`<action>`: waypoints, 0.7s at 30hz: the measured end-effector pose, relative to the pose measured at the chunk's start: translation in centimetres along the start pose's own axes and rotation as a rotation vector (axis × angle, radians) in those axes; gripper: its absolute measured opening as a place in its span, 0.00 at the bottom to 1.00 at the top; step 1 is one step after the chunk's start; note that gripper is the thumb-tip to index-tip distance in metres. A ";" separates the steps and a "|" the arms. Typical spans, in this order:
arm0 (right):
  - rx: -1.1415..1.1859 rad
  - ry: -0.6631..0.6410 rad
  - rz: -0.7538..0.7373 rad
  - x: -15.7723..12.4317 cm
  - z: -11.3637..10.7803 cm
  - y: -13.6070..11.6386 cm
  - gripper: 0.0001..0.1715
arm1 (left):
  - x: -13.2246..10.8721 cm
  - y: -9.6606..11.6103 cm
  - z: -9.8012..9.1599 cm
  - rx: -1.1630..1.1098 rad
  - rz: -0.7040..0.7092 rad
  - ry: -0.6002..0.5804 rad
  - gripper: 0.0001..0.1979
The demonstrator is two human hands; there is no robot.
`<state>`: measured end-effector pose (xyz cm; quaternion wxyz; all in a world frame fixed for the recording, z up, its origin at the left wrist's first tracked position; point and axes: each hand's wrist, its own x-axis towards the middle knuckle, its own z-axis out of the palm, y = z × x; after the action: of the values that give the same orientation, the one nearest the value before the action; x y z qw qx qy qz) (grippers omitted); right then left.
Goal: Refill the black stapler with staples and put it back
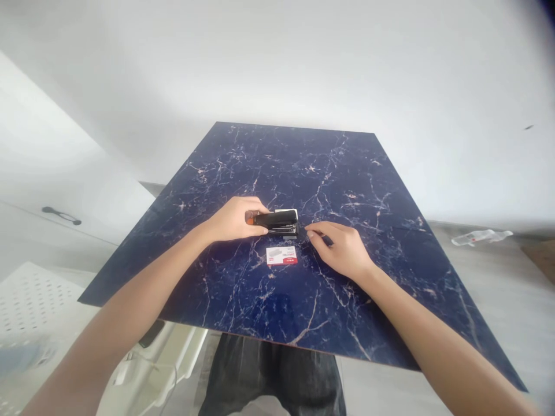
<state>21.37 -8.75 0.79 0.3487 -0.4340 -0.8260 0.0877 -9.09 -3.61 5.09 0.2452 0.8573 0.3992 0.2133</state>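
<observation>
A black stapler with an orange part at its rear lies on the blue marble-patterned table. My left hand is closed round its rear end, thumb on the near side. To the right of the stapler's front, slightly apart from it, is my right hand. Its thumb and forefinger tips come together in a pinch; anything between them is too small to make out. Just in front of the stapler lies a small white and red box. A pale object shows partly behind the stapler, mostly hidden.
The dark blue tabletop runs back to a white wall. On the floor at the right lies a crumpled clear plastic item. A white perforated thing stands at the left, near a cabinet handle.
</observation>
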 end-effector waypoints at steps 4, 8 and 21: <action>0.009 -0.057 -0.015 0.0 0.4 -0.1 0.11 | 0.1 -0.1 -0.2 -0.047 -0.014 0.019 0.14; 0.001 -0.110 -0.045 0.4 1.5 -0.2 0.10 | 0.1 -0.2 -0.2 -0.049 -0.011 0.038 0.14; -0.056 -0.267 0.030 0.7 -1.5 0.1 0.05 | -0.1 0.3 1.2 -0.004 0.032 0.006 0.14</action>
<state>22.16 -8.42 2.22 0.2219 -0.4405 -0.8606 0.1268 -8.29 -4.19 4.29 0.2424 0.8625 0.3855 0.2207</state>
